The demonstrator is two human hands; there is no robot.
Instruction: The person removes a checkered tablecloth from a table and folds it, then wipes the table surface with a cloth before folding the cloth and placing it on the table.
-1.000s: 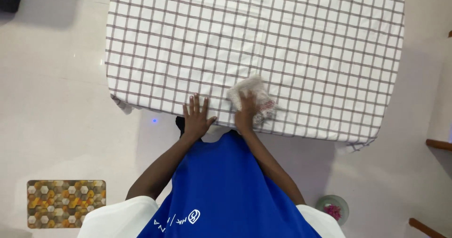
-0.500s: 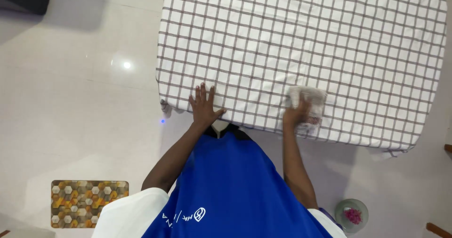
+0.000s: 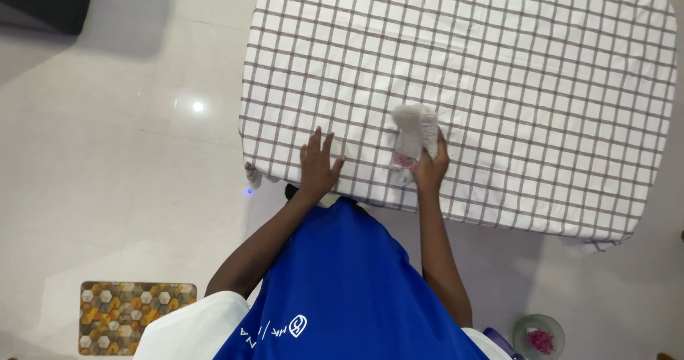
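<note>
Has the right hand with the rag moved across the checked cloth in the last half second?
Yes. The right hand and rag slid left, closer to the flat left hand on the checked cloth.

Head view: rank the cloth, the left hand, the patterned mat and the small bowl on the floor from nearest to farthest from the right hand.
1. Cloth: under the right hand, on the table.
2. Left hand: flat on the table, to the left.
3. Bowl: on the floor, lower right.
4. Mat: on the floor, far lower left.
</note>
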